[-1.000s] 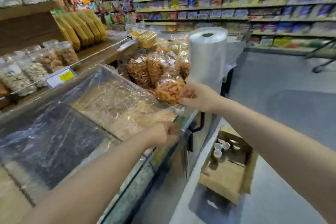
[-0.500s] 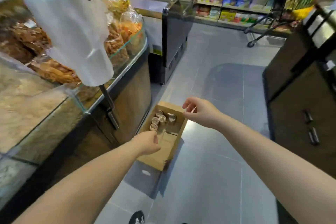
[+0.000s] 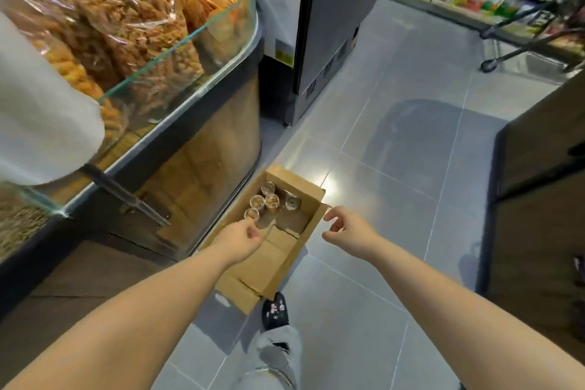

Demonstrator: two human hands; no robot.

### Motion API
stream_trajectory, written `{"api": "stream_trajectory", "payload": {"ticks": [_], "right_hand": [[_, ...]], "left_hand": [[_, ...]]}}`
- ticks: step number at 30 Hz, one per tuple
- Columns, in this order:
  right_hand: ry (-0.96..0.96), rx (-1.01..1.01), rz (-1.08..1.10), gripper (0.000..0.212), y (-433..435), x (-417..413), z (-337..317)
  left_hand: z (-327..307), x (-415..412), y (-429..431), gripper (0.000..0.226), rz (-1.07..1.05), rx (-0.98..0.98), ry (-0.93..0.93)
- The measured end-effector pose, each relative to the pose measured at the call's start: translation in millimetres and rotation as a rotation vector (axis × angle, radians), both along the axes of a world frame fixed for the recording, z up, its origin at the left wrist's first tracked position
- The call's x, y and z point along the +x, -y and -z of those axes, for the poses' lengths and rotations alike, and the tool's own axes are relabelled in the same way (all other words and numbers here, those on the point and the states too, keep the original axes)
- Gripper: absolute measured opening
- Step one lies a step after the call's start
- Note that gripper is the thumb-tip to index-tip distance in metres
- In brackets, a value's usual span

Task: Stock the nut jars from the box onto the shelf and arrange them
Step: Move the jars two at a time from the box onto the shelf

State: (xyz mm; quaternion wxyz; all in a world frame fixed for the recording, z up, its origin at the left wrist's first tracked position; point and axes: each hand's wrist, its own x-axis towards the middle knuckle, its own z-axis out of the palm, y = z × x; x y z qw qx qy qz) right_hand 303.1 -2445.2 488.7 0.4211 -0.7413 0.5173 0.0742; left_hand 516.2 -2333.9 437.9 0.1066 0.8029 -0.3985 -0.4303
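Observation:
An open cardboard box (image 3: pixel 311 219) lies on the grey floor beside the display counter. Several small clear nut jars (image 3: pixel 271 200) stand clustered in its far left corner, seen from above. My left hand (image 3: pixel 241 239) hovers over the box just short of the nearest jar (image 3: pixel 251 214), fingers loosely curled, holding nothing. My right hand (image 3: pixel 346 229) hangs above the box's right edge with fingers spread and empty.
The glass-fronted counter (image 3: pixel 177 51) full of bagged snacks runs along the left. A roll of plastic bags (image 3: pixel 41 111) hangs over its edge. A black cabinet (image 3: pixel 329 25) stands behind the box, a dark unit (image 3: pixel 538 199) at right. My foot (image 3: pixel 275 310) is near the box's front.
My view swung from the counter top down to the floor. My right hand left the snack bag, and both hands came down toward the box of jars.

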Motion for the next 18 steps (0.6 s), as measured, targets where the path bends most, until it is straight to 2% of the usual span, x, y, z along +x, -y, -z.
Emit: {"api": "stream_trajectory", "payload": {"ticks": [4,6,8,11,14,18], "right_hand": [[-0.057,0.095,0.024,0.036,56.6,12.9,52.9],[-0.068,0.159,0.068,0.038,80.8,20.4,83.1],[-0.032,0.265,0.202,0.04,100.6,28.8,114.4],[0.035,0.399,0.424,0.04,123.5,45.9,171.9],[0.062,0.462,0.503,0.048,138.6,69.5,249.1],[0.085,0.547,0.611,0.06,145.9,99.9,358.5]], "left_hand": [[31.1,15.6,57.5,0.009,-0.216,-0.008,-0.093],[50.6,22.6,79.5,0.022,-0.328,-0.003,-0.126],[81.5,29.1,91.3,0.023,-0.45,0.045,-0.157],[142.0,30.7,98.5,0.009,-0.69,0.072,-0.248],[211.8,27.3,105.6,0.003,-0.903,0.099,-0.27],[317.1,22.7,112.2,0.02,-1.144,0.112,-0.313]]}}
